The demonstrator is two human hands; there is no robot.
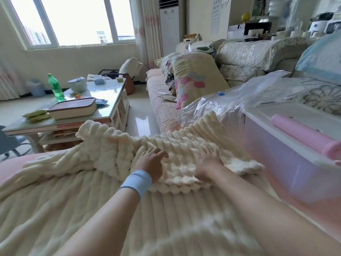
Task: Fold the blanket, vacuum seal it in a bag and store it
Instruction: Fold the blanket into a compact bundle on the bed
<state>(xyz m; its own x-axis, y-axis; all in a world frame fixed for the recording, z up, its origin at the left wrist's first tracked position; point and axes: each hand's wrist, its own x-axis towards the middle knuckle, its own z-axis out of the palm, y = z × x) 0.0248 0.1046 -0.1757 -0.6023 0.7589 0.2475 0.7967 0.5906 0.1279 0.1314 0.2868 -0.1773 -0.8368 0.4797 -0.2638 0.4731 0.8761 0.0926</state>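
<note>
Far left of the hands, the counter [110, 89] stands beyond a strip of floor. The blanket [110, 159] lies under and around both hands, bunched to their left, its folded edge just short of the wrists. Left hand [152, 164]: fingers spread flat on the fold, probably smoothing it. Right hand [208, 163]: likewise flat, fingertips sunk in the pile. Beyond the right hand waits the bag [230, 100]. Right of it, the box [287, 150] hems the fold, so open room lies leftward.
</note>
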